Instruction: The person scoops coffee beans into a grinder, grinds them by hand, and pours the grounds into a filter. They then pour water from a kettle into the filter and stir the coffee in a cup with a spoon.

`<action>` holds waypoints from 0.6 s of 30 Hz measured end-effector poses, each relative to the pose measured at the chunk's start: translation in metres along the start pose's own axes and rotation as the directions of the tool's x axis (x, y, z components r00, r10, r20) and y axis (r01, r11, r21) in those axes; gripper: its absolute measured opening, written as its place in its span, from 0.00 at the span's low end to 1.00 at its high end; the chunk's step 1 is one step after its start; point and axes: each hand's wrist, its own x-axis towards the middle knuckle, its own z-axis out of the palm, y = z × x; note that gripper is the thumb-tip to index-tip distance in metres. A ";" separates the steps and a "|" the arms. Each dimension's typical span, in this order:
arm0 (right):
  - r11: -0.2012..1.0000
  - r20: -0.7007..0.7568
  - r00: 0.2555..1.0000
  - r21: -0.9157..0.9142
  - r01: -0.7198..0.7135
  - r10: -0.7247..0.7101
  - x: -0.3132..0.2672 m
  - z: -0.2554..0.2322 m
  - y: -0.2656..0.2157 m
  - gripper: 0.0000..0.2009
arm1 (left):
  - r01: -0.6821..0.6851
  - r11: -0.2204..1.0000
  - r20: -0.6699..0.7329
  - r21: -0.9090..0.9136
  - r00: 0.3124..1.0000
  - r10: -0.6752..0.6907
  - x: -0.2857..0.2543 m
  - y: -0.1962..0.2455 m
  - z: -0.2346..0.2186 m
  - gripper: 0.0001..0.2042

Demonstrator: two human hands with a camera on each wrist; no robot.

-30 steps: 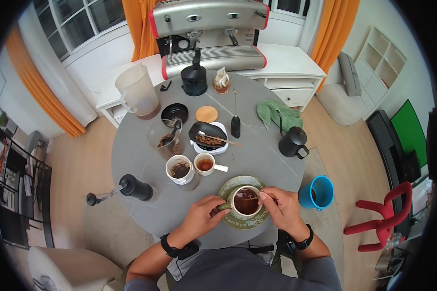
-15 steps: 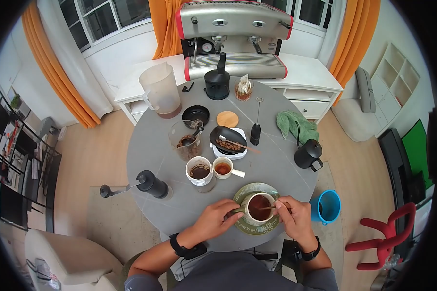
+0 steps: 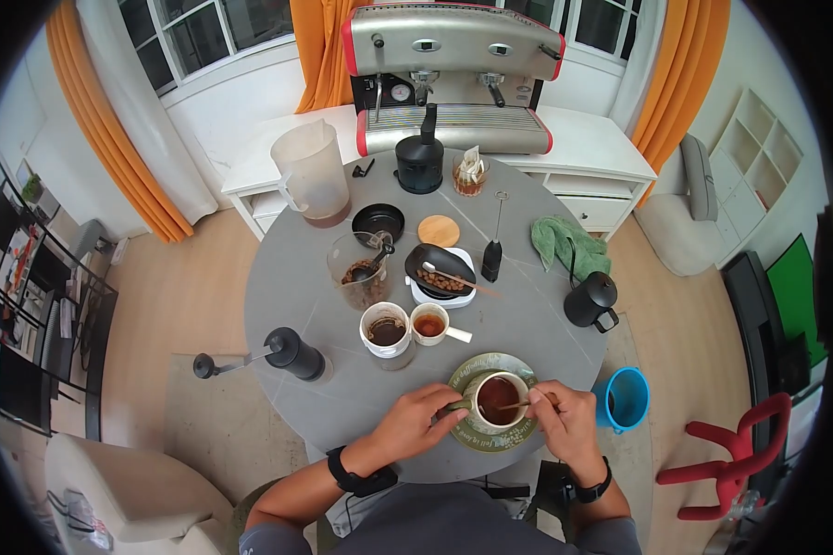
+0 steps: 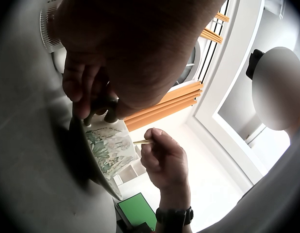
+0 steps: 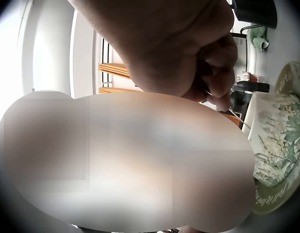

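A floral cup [image 4: 111,145] of dark reddish-brown liquid stands on a green saucer [image 3: 462,372] with lettering, near the table's front edge. My left hand [image 3: 418,421] pinches the cup's green handle [image 3: 457,405] from the left side. At the cup's right rim, my right hand [image 3: 566,423] holds a thin gold-coloured stirrer [image 3: 515,405] between thumb and fingers. Its lower end dips into the liquid and is hidden there. The left wrist view shows the stirrer [image 4: 143,142] slanting from the right fingers to the cup's mouth.
Beyond the cup stand a small white cup [image 3: 430,326], a white-rimmed container [image 3: 387,347] and a scale [image 3: 451,301] with coffee beans in a black tray. A hand grinder [image 3: 296,353] lies left, a black kettle [image 3: 590,301] stands right. A blue bucket [image 3: 627,400] is beside the table.
The head view has swung, so the scene sits farther right and lower. The stirrer has changed its angle inside the cup. Both hands keep their hold.
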 end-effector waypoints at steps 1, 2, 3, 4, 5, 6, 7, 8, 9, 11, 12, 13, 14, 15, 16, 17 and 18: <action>0.999 -0.035 0.999 0.045 0.028 -0.026 0.002 0.007 0.001 0.08 | -0.016 1.000 -0.008 0.011 1.000 0.016 0.000 0.000 0.000 0.12; 0.994 -0.070 0.996 0.089 0.058 -0.051 0.003 0.011 0.003 0.08 | -0.017 1.000 -0.008 0.010 1.000 0.017 0.000 0.000 0.001 0.12; 0.994 -0.070 0.996 0.089 0.057 -0.051 0.004 0.011 0.005 0.08 | -0.025 1.000 -0.012 0.012 1.000 0.025 0.000 -0.001 0.001 0.12; 0.993 -0.137 0.984 -0.002 0.118 -0.118 0.006 0.010 0.006 0.08 | -0.032 0.999 -0.016 0.015 0.999 0.032 0.000 -0.001 0.001 0.12; 0.980 -0.196 0.962 -0.096 0.172 -0.188 0.007 0.009 0.007 0.08 | -0.031 0.999 -0.015 0.015 0.999 0.031 0.000 0.000 0.001 0.12; 0.981 -0.196 0.963 -0.096 0.171 -0.187 0.007 0.005 0.008 0.08 | -0.020 1.000 -0.015 0.011 1.000 0.020 -0.001 0.000 0.001 0.12; 0.963 -0.198 0.952 -0.185 0.195 -0.231 0.007 -0.001 0.009 0.08 | -0.011 1.000 -0.014 0.005 1.000 0.011 -0.001 0.000 0.001 0.12; 0.937 -0.197 0.941 -0.275 0.217 -0.276 0.006 -0.005 0.008 0.08 | -0.011 1.000 -0.013 0.003 1.000 0.011 -0.001 0.001 0.001 0.12; 0.936 -0.197 0.941 -0.278 0.215 -0.274 0.004 -0.008 0.005 0.08 | -0.005 1.000 -0.017 0.002 1.000 0.006 -0.001 0.002 0.001 0.12; 0.986 -0.117 0.991 -0.158 0.052 -0.071 -0.003 -0.011 -0.001 0.09 | 0.000 1.000 -0.014 -0.005 1.000 0.000 0.000 0.002 0.001 0.12; 0.986 -0.121 0.991 -0.163 0.041 -0.061 -0.004 -0.009 -0.001 0.09 | -0.003 1.000 -0.022 0.009 1.000 0.003 0.000 0.002 0.001 0.11; 0.994 -0.082 0.995 -0.099 0.048 -0.056 -0.003 -0.005 -0.002 0.09 | -0.005 1.000 -0.025 0.019 1.000 0.006 -0.001 0.001 0.002 0.11; 0.998 -0.047 0.998 -0.034 0.047 -0.049 -0.004 0.000 -0.002 0.09 | -0.005 1.000 -0.006 0.004 1.000 0.005 -0.001 0.001 0.003 0.11; 0.999 -0.060 0.998 -0.042 0.024 -0.026 -0.003 0.005 -0.003 0.09 | 0.002 1.000 -0.010 0.007 1.000 -0.002 -0.001 0.001 0.003 0.11; 0.997 -0.089 0.993 -0.006 0.079 -0.079 0.001 0.011 -0.005 0.09 | 0.006 1.000 -0.015 0.010 1.000 -0.006 0.000 0.001 0.003 0.11; 0.990 -0.121 0.984 0.027 0.137 -0.133 0.004 0.014 -0.005 0.08 | 0.002 1.000 0.005 -0.006 1.000 -0.002 0.000 0.001 0.003 0.11; 0.993 -0.133 0.984 0.018 0.119 -0.115 0.006 0.014 -0.002 0.08 | 0.019 1.000 0.005 0.003 1.000 -0.019 0.001 0.004 0.002 0.11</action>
